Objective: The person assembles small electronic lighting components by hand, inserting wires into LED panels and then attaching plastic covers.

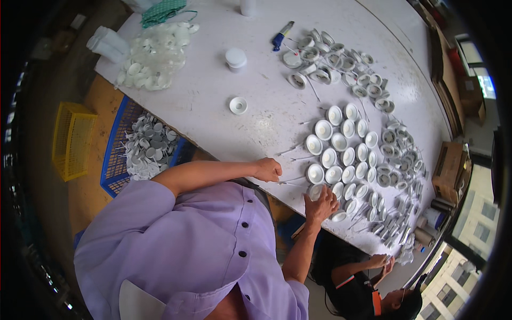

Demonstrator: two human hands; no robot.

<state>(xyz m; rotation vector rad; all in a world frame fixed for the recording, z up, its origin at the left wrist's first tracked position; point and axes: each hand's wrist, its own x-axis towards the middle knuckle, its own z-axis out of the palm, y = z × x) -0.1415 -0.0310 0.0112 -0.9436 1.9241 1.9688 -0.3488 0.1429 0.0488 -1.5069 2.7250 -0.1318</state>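
Note:
Rows of white round downlights (348, 156) with pale cables stand face up on the table (213, 128). At the table's near edge my right hand (321, 206) has its fingers round the rim of one downlight (314, 191) at the front of the rows, partly hiding it. My left hand (268, 169) is closed at the table edge, left of the rows. A thin cable (290, 183) ends close to its fingertips; whether the fingers pinch anything is hidden.
More downlights (325, 56) lie heaped farther back beside a blue-handled utility knife (281, 36). A white tub (236, 60), a single white ring (238, 105) and a bag of white parts (154, 56) are leftward. A blue crate (114, 160) stands below. A co-worker (368, 282) sits at right.

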